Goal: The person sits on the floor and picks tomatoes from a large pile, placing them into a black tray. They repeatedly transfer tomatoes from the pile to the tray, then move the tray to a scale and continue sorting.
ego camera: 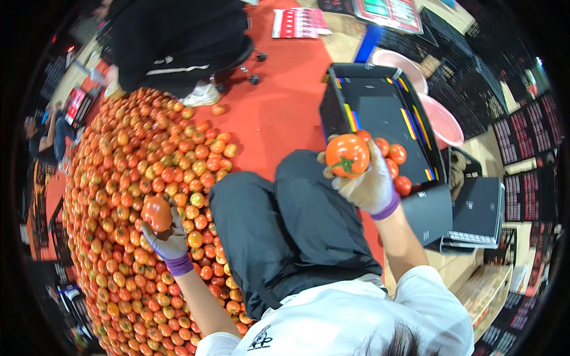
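My left hand (171, 238), in a pale glove with a purple cuff, grips a reddish tomato (156, 214) above a large heap of tomatoes (133, 276). The heap mixes red, orange and yellowish fruit. My right hand (367, 187), gloved alike, holds a large orange-red tomato (348, 153) with its green calyx turned up. That hand is over the near left side of a black crate (372, 109) edged with coloured stripes. Several red tomatoes (397, 154) lie in the crate's near end, partly hidden by my right hand.
Pink basins (438, 120) stand right of the crate, with stacked black crates (472, 84) beyond. Folded dark cartons (476, 209) lie at the right. Ahead is a wheeled chair draped in black cloth (178, 44), with a white plastic bag (200, 94) on the red floor covering (276, 89).
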Demonstrator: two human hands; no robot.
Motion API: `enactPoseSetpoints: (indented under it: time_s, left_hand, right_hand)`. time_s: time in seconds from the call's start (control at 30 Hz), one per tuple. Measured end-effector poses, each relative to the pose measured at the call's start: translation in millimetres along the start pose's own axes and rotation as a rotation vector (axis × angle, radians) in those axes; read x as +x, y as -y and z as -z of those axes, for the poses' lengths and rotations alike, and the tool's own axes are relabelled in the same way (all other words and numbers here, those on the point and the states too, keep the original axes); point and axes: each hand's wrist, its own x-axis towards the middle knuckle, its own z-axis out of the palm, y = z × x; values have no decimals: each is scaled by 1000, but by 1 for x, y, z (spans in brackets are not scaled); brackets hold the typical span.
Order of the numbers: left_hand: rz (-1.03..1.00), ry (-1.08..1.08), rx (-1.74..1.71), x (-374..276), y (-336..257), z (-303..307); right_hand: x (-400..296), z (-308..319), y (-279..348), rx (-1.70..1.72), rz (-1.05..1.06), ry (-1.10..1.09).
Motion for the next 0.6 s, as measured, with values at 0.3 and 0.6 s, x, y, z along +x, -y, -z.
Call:
enactPoseSetpoints:
  time_s: [0.3,0.6]
  left_hand:
    - [583,198,-336,-21,161,-160]
    - [798,293,-52,-62,235,-196]
  right_hand:
    - [-117,152,173,-1607,432,-777]
    - [-113,184,158,-1869,122,-741]
